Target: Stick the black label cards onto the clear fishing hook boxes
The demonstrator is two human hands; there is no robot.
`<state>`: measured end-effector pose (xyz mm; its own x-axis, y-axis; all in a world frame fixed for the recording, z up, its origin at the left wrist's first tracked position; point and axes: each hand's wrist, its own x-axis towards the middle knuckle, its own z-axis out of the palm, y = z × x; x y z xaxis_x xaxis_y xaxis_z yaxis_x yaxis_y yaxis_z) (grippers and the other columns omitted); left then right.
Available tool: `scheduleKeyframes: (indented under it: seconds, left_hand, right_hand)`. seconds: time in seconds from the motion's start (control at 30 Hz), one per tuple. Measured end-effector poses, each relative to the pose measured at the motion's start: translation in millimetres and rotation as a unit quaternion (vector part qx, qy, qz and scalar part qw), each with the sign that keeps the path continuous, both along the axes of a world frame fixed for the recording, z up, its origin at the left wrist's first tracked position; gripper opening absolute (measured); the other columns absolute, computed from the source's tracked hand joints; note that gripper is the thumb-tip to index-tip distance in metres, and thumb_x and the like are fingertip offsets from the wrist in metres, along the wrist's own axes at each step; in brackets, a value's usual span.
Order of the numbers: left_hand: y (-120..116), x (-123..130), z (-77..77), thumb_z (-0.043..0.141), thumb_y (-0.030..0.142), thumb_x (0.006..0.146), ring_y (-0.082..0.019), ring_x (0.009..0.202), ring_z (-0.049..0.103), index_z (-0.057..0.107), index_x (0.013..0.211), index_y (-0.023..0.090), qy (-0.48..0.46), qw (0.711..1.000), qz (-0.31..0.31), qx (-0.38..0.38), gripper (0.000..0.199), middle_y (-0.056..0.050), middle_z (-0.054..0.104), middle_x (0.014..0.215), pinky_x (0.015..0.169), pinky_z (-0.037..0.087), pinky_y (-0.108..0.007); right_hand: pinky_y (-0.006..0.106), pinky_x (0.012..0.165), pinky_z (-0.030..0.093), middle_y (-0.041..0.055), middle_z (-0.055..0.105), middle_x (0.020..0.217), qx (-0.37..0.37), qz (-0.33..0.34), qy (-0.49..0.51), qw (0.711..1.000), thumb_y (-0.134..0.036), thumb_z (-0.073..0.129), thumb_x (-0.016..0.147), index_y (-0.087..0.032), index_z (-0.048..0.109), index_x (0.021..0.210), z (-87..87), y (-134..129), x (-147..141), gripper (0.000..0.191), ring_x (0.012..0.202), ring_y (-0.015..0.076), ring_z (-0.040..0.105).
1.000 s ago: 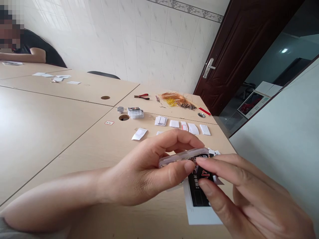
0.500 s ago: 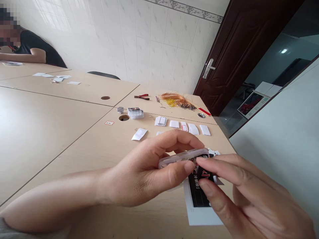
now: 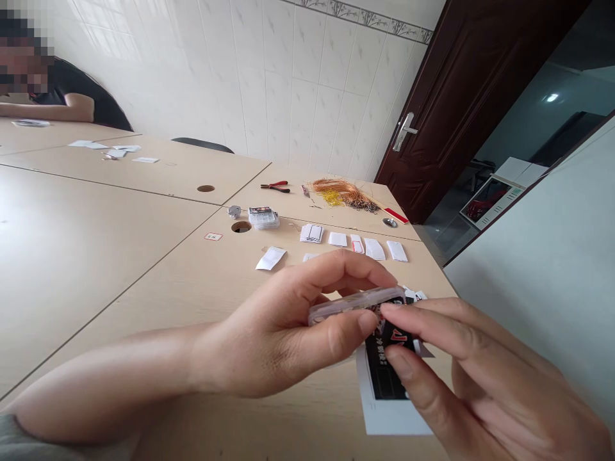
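Note:
My left hand (image 3: 288,333) grips a flat clear plastic box (image 3: 355,302) from the left, with the thumb on its near face and the fingers over the far side. A black label (image 3: 384,374) with red and white characters lies against the box and hangs below it. My right hand (image 3: 475,365) is closed on the label's right edge, its index finger and thumb pinching there. Below them a white sheet (image 3: 391,419) rests on the table, partly covered by the label and my right hand.
Stacks of white cards (image 3: 375,249) sit beyond my hands. Farther back are clear boxes (image 3: 263,218), red-handled pliers (image 3: 275,186) and a bundle of orange and yellow strands (image 3: 336,192). A person (image 3: 72,96) sits at the far left.
The whole view has shifted slightly, so the table items appear a little farther right. Both hands keep the same hold on the box and label.

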<state>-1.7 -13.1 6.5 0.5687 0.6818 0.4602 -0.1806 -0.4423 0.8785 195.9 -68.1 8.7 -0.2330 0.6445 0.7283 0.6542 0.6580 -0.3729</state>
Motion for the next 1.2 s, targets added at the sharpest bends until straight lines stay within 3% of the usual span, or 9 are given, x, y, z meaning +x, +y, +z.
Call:
scheduleKeyframes:
  seconds: [0.13,0.47,0.8,1.2]
  left_hand:
    - [-0.5,-0.1,0.3,0.059,0.028,0.102,-0.015,0.091,0.07,0.063,0.114,0.018,0.0,1.0,0.003,0.004,0.016,-0.006,0.07,0.103,0.079,0.061,-0.023]
    - [-2.4,0.5,0.9,0.061,0.028,0.101,-0.015,0.091,0.069,0.064,0.115,0.019,0.007,1.0,0.023,0.0,0.018,-0.006,0.071,0.103,0.077,0.06,-0.023]
    - [-0.7,-0.3,-0.2,0.062,0.028,0.1,-0.015,0.091,0.067,0.063,0.116,0.019,0.009,1.0,0.019,0.006,0.019,-0.006,0.07,0.103,0.075,0.059,-0.021]
    - [-0.7,-1.2,0.0,0.063,0.027,0.099,-0.015,0.09,0.068,0.065,0.116,0.019,0.007,1.0,0.026,0.012,0.019,-0.006,0.071,0.103,0.076,0.06,-0.023]
  right_hand:
    - [0.029,0.075,0.07,0.0002,0.081,0.103,-0.003,-0.003,0.004,1.0,-0.02,0.069,0.089,-0.03,0.074,0.111,1.5,0.5,0.2,0.025,0.086,0.0214,0.08]
    - [0.016,0.082,0.065,-0.0006,0.078,0.105,-0.005,0.032,0.003,0.999,-0.018,0.07,0.09,-0.027,0.074,0.113,-2.3,1.7,4.6,0.025,0.091,0.0132,0.077]
    - [0.018,0.081,0.066,0.001,0.078,0.103,-0.007,0.054,-0.005,0.998,-0.015,0.069,0.089,-0.024,0.073,0.113,0.6,5.0,2.9,0.027,0.091,0.0142,0.078]
    - [0.015,0.081,0.065,-0.0023,0.079,0.103,-0.021,0.029,0.009,0.999,-0.019,0.069,0.089,-0.028,0.074,0.111,1.1,2.8,1.3,0.025,0.092,0.0135,0.078]
